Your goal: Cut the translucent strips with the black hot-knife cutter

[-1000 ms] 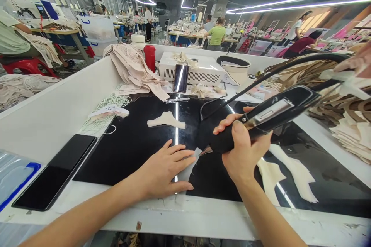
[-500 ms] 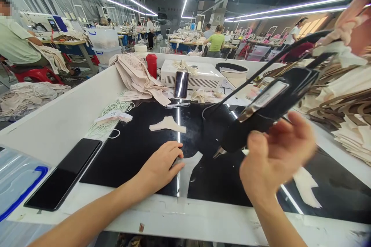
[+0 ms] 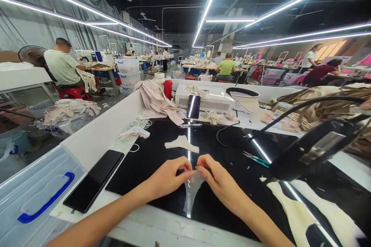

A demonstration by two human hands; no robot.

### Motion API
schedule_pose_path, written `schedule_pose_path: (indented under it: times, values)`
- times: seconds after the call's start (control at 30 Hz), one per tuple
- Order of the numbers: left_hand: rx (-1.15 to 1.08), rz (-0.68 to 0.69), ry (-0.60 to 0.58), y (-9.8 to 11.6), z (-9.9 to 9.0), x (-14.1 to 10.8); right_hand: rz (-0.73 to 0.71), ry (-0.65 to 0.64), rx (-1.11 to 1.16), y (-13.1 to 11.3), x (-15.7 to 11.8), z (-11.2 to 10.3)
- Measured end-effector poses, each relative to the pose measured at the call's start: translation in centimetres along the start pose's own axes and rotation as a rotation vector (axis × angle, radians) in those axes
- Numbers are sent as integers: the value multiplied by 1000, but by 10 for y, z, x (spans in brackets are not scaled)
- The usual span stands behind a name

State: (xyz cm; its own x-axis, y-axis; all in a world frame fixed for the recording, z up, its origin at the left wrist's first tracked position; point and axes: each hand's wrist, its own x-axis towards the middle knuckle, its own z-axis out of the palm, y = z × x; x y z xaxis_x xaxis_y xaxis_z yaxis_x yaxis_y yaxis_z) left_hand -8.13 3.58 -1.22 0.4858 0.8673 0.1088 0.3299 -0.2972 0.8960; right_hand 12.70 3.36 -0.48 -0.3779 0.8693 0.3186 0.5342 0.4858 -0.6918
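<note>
Over the black board (image 3: 139, 185), my left hand (image 3: 169, 179) and my right hand (image 3: 218, 181) meet in a pinch at the top edge of a translucent white fabric piece (image 3: 191, 197). Its narrow end hangs or lies toward me; the fingertips partly hide the upper edge. Just beyond them rests a small cream fabric piece (image 3: 181, 143). To the right of my right hand are turquoise-handled thread snips (image 3: 257, 159). A black corded hand tool (image 3: 313, 148) hangs at the right, with cream fabric pieces (image 3: 290, 208) lying below it.
A dark phone (image 3: 94, 181) and a blue-handled plastic box (image 3: 43, 200) are at the left. Another phone (image 3: 193, 107) leans on a white vented machine (image 3: 208, 98) at the back. Piled fabric (image 3: 158, 98) lies near a red bottle (image 3: 167, 89). Co-workers sit farther off.
My right hand has left the black tool's side and come to the translucent piece, where its fingers close with the left's. The tool hangs farther right, and the view has tilted up.
</note>
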Motion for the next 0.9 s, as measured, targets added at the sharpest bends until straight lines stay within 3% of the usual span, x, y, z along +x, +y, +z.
schedule_pose_path:
  times: [0.2,0.37,0.5,0.9]
  values:
    - [-220,-114,173,-4,-26,25,21,109,80,5,28,-1]
    - [-131,-99,291,-20,-42,56,27,201,-26,18,59,12]
    - [35,-61,363,-37,-53,75,35,198,-176,27,76,23]
    - [434,-104,311,-55,-49,91,114,114,-618,49,83,45]
